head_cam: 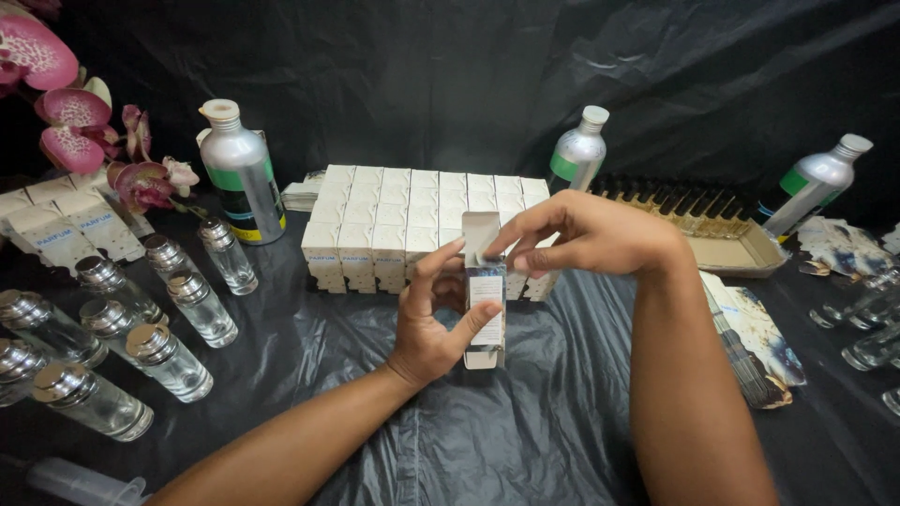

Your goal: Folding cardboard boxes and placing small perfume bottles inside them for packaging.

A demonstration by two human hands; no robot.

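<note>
1. Centrally, the left hand (433,323) holds a small upright box (486,300) above the bench (525,422), which is draped in black plastic sheet. Grip closed round the box: thumb on the front face, fingers behind. Holding it upright likely keeps the open top accessible.
2. Right hand (586,234) comes in from the right; fingertips pinch the raised top flap of the box, grip narrow. The flap stands open.
3. Box: white card, tall and narrow, a pale label panel on the front with a darker blue-grey band above it.
4. Just behind, a block of matching white boxes (422,220) stands in tight rows, small blue lettering on the near faces; packed close, probably to stay upright.
5. Near left: clear glass bottles (169,361) with silver caps, spaced apart.
6. Far side: three silver metal bottles with green bands, one at left (242,173), one centre-right (577,150), one tilted at far right (814,183).
7. Far right: shallow card tray (741,253) of dark-capped vials. Pink orchid flowers (66,112) at far left.
</note>
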